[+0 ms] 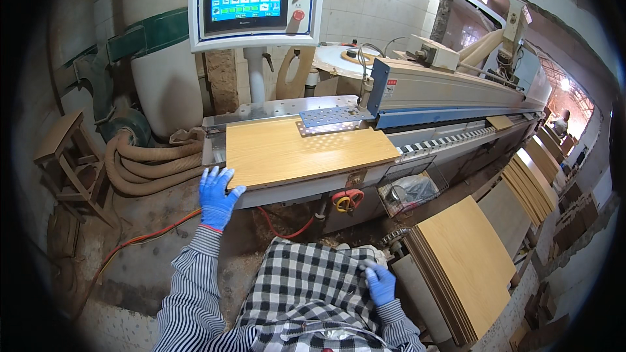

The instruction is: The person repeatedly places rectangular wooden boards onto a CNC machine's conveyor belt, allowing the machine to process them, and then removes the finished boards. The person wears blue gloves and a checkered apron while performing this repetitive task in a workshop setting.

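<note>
My left hand (218, 199), in a blue glove, is at the near left corner of a wood-grain board (280, 160), its fingers spread against the board's edge. The board lies flat on the bed of a long machine, partly under a perforated blue plate (329, 116). A control panel (244, 0) with a lit screen and green and red buttons stands above the bed. My right hand (379, 283), also gloved, is low by my checked apron (293, 274), fingers slightly bent and apparently holding nothing.
Stacked boards (463, 254) stand at my right, with more stacks (528, 182) farther along. Thick hoses (130, 169) and a wooden stool (62, 143) are at left. A wire basket (411, 189) hangs below the machine. A red hose (290, 231) crosses the floor. A distant person (561, 124) is at the back right.
</note>
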`<state>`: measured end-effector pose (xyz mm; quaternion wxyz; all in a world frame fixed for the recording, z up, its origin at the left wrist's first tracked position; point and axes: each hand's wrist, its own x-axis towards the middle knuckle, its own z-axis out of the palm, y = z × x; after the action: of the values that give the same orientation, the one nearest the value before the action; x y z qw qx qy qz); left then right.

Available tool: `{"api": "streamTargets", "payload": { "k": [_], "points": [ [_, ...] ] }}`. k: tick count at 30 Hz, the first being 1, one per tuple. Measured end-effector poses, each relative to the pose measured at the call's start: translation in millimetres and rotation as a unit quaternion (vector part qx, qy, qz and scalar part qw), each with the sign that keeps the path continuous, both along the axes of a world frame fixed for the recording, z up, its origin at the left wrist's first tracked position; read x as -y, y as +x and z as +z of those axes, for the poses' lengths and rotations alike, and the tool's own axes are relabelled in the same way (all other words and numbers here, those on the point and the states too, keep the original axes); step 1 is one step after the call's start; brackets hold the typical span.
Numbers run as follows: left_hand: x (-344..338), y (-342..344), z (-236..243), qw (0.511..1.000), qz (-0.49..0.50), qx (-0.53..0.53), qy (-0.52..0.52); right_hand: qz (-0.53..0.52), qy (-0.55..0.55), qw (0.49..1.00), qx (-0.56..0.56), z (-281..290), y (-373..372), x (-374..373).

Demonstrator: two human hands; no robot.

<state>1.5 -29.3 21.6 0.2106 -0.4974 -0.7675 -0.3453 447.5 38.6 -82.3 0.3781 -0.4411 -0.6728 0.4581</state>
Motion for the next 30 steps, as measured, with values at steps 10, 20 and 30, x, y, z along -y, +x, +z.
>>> {"api": "streamTargets", "payload": {
  "k": [10,20,30],
  "points": [
    [-24,8,-8,0.992,-0.021,-0.124,0.009,-0.092,0.362,0.791,0.484,48,65,-134],
    [-24,8,-11,0.994,0.003,-0.109,0.021,-0.047,0.323,0.785,0.527,34,70,-136],
    [-28,6,-14,0.994,-0.01,-0.108,0.032,-0.126,0.274,0.928,0.217,25,79,5]
  ]
}}
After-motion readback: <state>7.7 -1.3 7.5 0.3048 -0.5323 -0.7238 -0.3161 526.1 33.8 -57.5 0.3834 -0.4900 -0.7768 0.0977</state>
